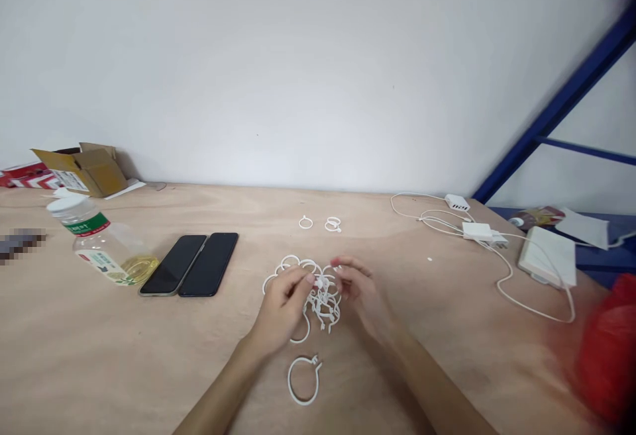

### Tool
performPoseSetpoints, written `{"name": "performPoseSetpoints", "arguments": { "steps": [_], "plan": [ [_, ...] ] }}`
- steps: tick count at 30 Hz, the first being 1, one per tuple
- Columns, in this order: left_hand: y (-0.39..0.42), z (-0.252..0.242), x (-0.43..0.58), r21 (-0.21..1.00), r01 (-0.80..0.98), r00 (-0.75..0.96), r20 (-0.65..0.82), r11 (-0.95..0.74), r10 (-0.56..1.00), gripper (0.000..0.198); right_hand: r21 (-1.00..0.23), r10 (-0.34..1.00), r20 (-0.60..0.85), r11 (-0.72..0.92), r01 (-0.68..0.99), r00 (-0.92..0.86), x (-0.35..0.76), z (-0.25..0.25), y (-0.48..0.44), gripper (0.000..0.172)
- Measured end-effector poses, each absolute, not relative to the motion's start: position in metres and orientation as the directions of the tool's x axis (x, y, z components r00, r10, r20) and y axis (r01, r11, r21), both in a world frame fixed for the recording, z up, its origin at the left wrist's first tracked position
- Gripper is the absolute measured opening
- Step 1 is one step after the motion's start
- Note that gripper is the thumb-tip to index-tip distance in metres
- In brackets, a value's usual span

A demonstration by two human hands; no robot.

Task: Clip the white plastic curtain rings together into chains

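A tangled pile of white plastic rings [318,302] lies in the middle of the wooden table [397,329]. My left hand [283,306] and my right hand [360,289] meet over the pile, fingers pinched on one white ring [322,283] between them. A single white ring [303,379] lies on the table just in front of the hands. Two more small rings [305,223] [332,224] rest farther back.
Two dark phones [191,264] lie side by side at left, next to a tipped plastic bottle [102,243]. A cardboard box [82,169] sits at the far left. White chargers and cables [477,231] lie at right, with a blue frame [556,107] and a red object [609,349].
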State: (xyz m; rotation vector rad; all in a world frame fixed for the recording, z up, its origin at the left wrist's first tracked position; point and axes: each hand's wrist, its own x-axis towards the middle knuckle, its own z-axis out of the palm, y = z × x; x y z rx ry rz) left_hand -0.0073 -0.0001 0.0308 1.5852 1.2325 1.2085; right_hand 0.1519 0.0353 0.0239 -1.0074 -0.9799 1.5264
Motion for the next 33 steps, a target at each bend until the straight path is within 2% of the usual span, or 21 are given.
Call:
{"name": "performPoseSetpoints", "arguments": {
  "steps": [2, 3, 5, 8, 11, 14, 19, 24, 28, 31, 32, 33],
  "plan": [
    [-0.001, 0.027, -0.007, 0.818, 0.45, 0.121, 0.343, -0.36, 0.931, 0.028, -0.996, 0.998, -0.039, -0.035, -0.083, 0.051, 0.159, 0.017, 0.057, 0.018],
    [-0.001, 0.025, -0.007, 0.761, 0.514, 0.153, 0.374, -0.396, 0.915, 0.024, -0.999, 0.996, 0.017, 0.013, 0.052, 0.089, 0.162, 0.013, 0.07, 0.021],
    [-0.002, 0.02, -0.005, 0.707, 0.569, 0.19, 0.385, -0.421, 0.903, 0.019, -0.909, 0.982, 0.15, 0.091, 0.408, 0.116, 0.166, 0.008, 0.096, 0.029],
    [-0.003, 0.014, -0.002, 0.686, 0.598, 0.203, 0.371, -0.415, 0.906, 0.021, -0.805, 0.976, 0.208, 0.131, 0.579, 0.069, 0.169, 0.004, 0.132, 0.04],
    [-0.004, 0.013, -0.001, 0.685, 0.594, 0.187, 0.393, -0.422, 0.9, 0.024, -0.702, 0.981, 0.196, 0.143, 0.697, -0.004, 0.171, 0.001, 0.159, 0.049],
    [-0.004, 0.014, -0.001, 0.693, 0.573, 0.186, 0.41, -0.437, 0.893, 0.024, -0.614, 0.986, 0.156, 0.143, 0.776, -0.058, 0.175, -0.003, 0.176, 0.049],
    [-0.003, 0.015, -0.003, 0.712, 0.548, 0.177, 0.414, -0.439, 0.893, 0.023, -0.547, 0.983, 0.119, 0.181, 0.817, -0.139, 0.178, -0.005, 0.188, 0.028],
    [-0.002, 0.015, -0.004, 0.728, 0.541, 0.152, 0.408, -0.422, 0.9, 0.021, -0.591, 0.981, 0.13, 0.194, 0.783, -0.145, 0.18, -0.002, 0.185, 0.014],
    [-0.001, 0.015, -0.006, 0.726, 0.543, 0.126, 0.425, -0.421, 0.896, 0.022, -0.684, 0.976, 0.213, 0.179, 0.707, -0.041, 0.179, 0.005, 0.166, 0.02],
    [0.001, 0.015, -0.007, 0.726, 0.531, 0.111, 0.452, -0.437, 0.885, 0.02, -0.779, 0.982, 0.189, 0.157, 0.607, -0.012, 0.174, 0.015, 0.135, 0.03],
    [0.002, 0.015, -0.008, 0.731, 0.524, 0.104, 0.454, -0.437, 0.885, 0.019, -0.826, 0.988, 0.148, 0.144, 0.546, -0.037, 0.171, 0.017, 0.121, 0.033],
    [0.002, 0.015, -0.008, 0.74, 0.517, 0.095, 0.45, -0.43, 0.888, 0.019, -0.927, 0.994, 0.076, 0.101, 0.361, -0.084, 0.167, 0.02, 0.107, 0.032]
  ]
}}
